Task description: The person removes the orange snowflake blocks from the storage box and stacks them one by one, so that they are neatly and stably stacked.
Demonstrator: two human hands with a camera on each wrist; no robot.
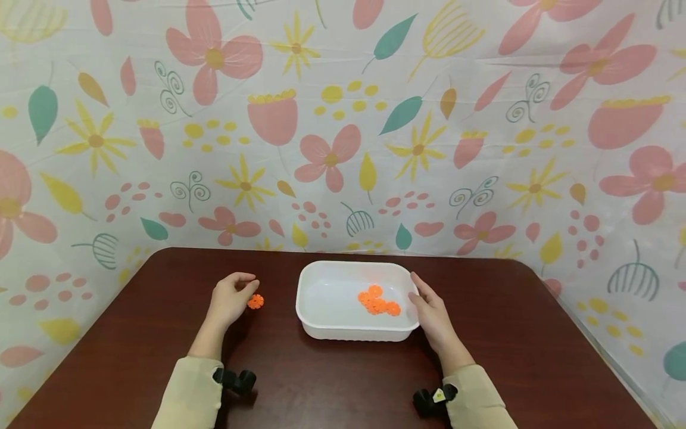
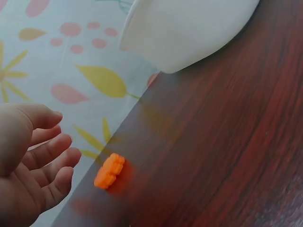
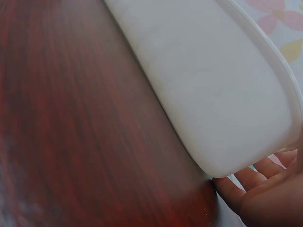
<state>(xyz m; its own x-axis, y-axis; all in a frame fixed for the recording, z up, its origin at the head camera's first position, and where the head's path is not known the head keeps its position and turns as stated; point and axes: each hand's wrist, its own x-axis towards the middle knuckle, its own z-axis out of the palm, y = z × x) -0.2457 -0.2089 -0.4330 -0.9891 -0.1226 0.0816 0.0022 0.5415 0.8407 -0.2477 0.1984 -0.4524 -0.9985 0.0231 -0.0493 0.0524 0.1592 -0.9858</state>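
Soft light leaves faint sheen on the table [image 2: 213, 127]; wrist views seem slightly blurred.

One tray [image 1: 356, 332] is standing on one table [image 1: 332, 381].
Taking the tray as the dial's centre in the head view, one orange piece [image 1: 256, 301] is lying outside at nine o'clock; at least five more pieces [image 1: 377, 306] are lying inside toward three, overlapping too much for an exact count. Two hands are showing, one left hand [image 1: 229, 302] at nine, one right hand [image 1: 435, 316] at three. Two sleeves [image 1: 190, 390] [image 1: 477, 396] are showing at eight and four. One patterned cloth [image 1: 332, 77] is hanging at twelve.
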